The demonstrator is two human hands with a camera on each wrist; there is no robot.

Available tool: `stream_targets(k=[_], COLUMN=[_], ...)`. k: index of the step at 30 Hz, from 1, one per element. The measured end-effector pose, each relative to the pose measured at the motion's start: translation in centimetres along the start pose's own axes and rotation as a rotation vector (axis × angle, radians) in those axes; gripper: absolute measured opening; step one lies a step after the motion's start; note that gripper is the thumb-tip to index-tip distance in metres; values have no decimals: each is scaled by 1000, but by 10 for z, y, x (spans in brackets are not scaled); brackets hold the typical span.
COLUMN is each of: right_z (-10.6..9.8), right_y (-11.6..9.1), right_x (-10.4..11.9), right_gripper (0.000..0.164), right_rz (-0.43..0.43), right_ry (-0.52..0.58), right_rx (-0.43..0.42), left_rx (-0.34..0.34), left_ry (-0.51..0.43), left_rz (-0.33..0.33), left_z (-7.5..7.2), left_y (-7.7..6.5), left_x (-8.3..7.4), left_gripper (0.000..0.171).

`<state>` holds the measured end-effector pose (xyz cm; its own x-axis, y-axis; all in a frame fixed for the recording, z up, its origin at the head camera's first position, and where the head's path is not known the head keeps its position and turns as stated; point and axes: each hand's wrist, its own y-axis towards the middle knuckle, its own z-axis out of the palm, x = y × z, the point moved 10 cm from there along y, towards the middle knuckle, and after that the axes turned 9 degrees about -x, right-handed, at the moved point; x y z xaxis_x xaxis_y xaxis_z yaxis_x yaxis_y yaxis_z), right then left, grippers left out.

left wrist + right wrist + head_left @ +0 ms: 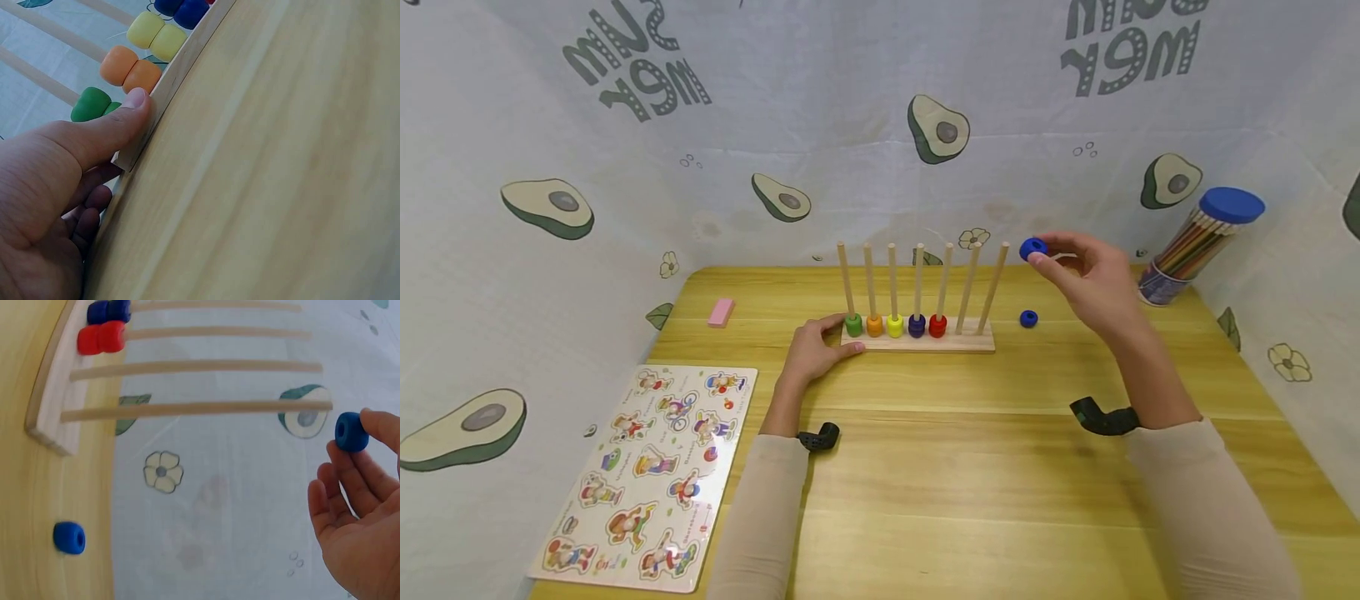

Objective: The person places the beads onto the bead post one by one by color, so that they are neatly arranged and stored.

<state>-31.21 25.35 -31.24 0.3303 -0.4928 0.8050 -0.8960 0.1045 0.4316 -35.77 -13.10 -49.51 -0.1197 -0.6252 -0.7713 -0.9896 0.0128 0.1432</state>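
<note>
A wooden peg rack [917, 343] with upright pegs stands on the table. Its left five pegs carry pairs of beads: green [853, 325], orange [875, 326], yellow [895, 326], dark blue [917, 326] and red [937, 326]. The two rightmost pegs are bare. My left hand [811, 354] grips the base's left end, thumb along the front edge in the left wrist view. Between thumb and fingers, my right hand [1093, 279] pinches a blue bead [352, 432], held up beside the tip of the rightmost peg. Another blue bead [1028, 318] lies on the table right of the rack.
A puzzle board [647, 475] with cartoon figures lies at the left front. Behind it is a pink eraser-like block [721, 312]. At the back right stands a blue-lidded tub of colored pencils [1195, 242]. Avocado-print cloth [865, 125] hangs around the table.
</note>
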Motion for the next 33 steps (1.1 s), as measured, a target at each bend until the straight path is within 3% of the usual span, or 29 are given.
stream_targets(k=[10,19,33], right_z=[33,52,63], right_y=[10,15,17], right_x=[31,34,34], right_gripper=[37,39,39], right_rz=[-89,-79,-57], right_ry=[90,11,-60], right_rx=[14,59,109], left_rx=[2,3,11], left_ry=[0,5,6], left_rz=[5,18,10], left_z=[0,0,-1], left_y=[0,2,1], left_x=[0,1,-2], left_gripper=[75,73,74])
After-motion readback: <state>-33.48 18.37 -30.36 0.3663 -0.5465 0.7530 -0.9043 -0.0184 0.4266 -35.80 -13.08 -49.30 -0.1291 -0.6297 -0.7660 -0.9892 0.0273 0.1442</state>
